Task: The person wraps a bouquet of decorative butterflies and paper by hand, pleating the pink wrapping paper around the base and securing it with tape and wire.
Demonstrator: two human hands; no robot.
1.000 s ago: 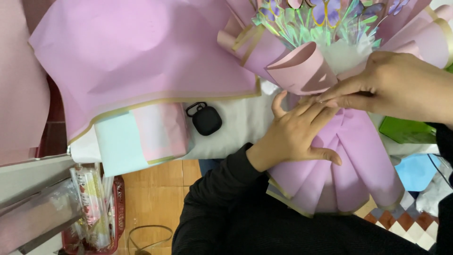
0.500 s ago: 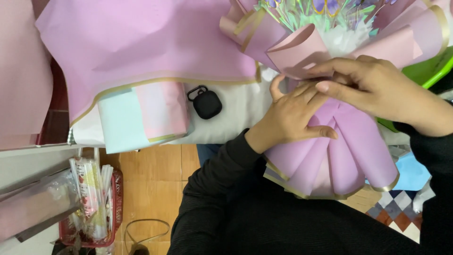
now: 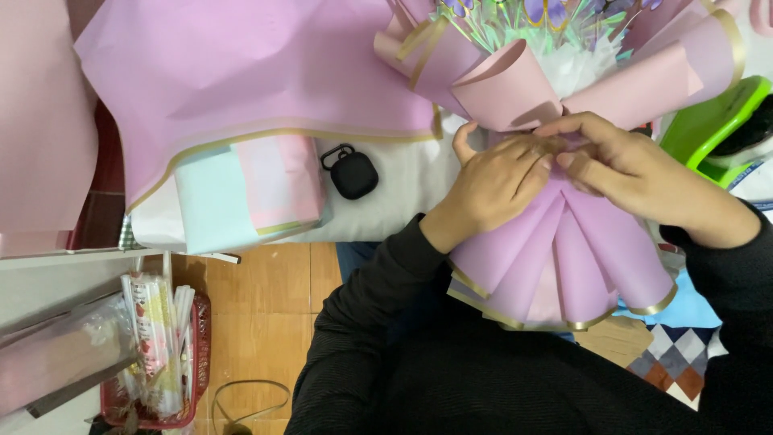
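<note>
Pinching bouquet [image 3: 555, 242] near table edge [image 3: 378, 234]

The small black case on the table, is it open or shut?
Shut. The small black case lies on the white table with its lid down, no gap showing, apart from both hands.

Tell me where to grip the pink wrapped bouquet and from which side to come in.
Grip the bouquet at its narrow waist, where the pleated pink paper gathers, right where the left hand and right hand meet. Come in from either side, across the waist. The wrap flares wide above and fans out below, so the pinch point is probably the only part fingers can close around without crushing the paper.
</note>
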